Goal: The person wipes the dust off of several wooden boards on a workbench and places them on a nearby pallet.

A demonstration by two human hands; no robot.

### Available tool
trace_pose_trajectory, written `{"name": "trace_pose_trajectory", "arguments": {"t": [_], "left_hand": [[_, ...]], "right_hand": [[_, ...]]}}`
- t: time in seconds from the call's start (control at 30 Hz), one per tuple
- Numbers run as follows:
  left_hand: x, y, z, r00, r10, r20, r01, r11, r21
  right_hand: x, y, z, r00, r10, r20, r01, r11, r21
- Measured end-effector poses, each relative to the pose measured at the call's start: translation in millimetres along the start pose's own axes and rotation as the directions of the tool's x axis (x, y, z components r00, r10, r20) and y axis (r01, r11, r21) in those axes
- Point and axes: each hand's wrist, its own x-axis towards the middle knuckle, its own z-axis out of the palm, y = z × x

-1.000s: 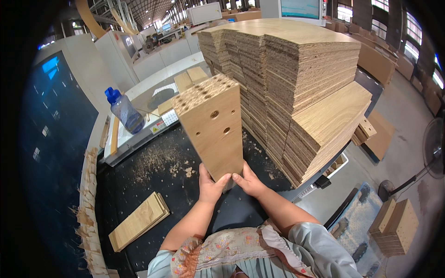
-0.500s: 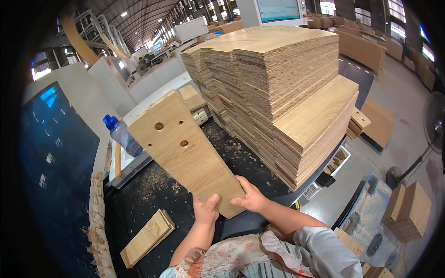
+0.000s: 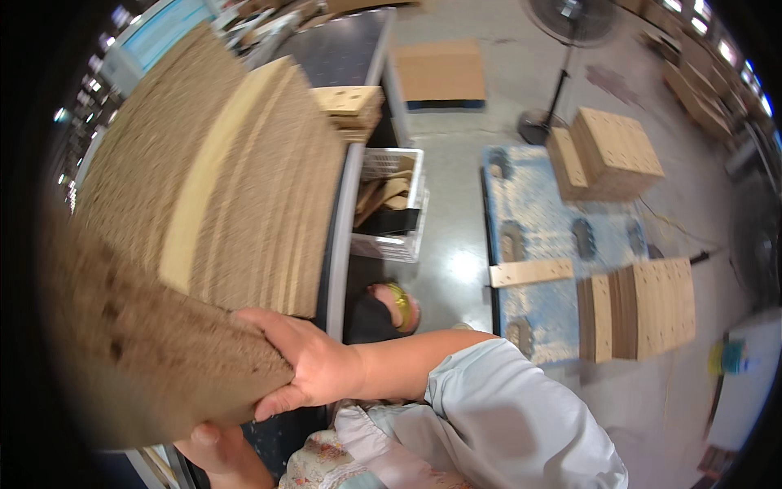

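Note:
Both of my hands hold a drilled wooden board (image 3: 163, 359) at the lower left. It is blurred, and I cannot tell whether it is one board or several together. My right hand (image 3: 314, 363) grips its near end, with fingers over the top edge and the thumb below. My left hand (image 3: 216, 448) holds it from underneath, its thumb showing at the lower edge and its other fingers hidden. Just beyond the held board rises a tall stack of boards (image 3: 261, 187) on the black worktable (image 3: 332, 269), its layered edges turned toward me.
Right of the table stands a white crate (image 3: 387, 248) with wood offcuts. On the floor lies a blue pallet (image 3: 538, 220) bearing a loose strip (image 3: 531, 273) and stacks of drilled boards (image 3: 664, 310). Farther off are a standing fan (image 3: 562, 73) and a brown board stack (image 3: 440, 72).
My view has swung to the right, toward the pallet. The board has turned from upright in front of me to lying at the left, still in both hands.

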Motion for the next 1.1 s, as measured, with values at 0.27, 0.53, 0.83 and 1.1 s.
{"name": "trace_pose_trajectory", "arguments": {"t": [0.27, 0.53, 0.83, 1.1], "left_hand": [[42.9, -44.9, 176.6, 0.772, -0.383, 0.507, 0.463, 0.885, -0.036], [-10.5, -172.8, 123.5, 0.106, -0.503, 0.858, -0.734, 0.542, 0.409], [-108.5, -241.0, -25.9, -0.168, -0.896, 0.411, -0.540, 0.433, 0.722], [-162.6, -291.9, -187.8, 0.101, -0.897, 0.430, 0.764, 0.347, 0.545]], "right_hand": [[-79.9, -28.4, -116.9, 0.797, 0.441, -0.412, -0.372, 0.896, 0.241], [-242.2, 42.6, -200.4, 0.175, 0.621, -0.764, -0.509, 0.721, 0.469], [-396.4, 122.9, -283.3, -0.568, 0.600, -0.564, -0.289, 0.496, 0.819], [-408.1, 152.1, -379.7, -0.596, 0.586, -0.549, -0.010, 0.678, 0.735]]}}
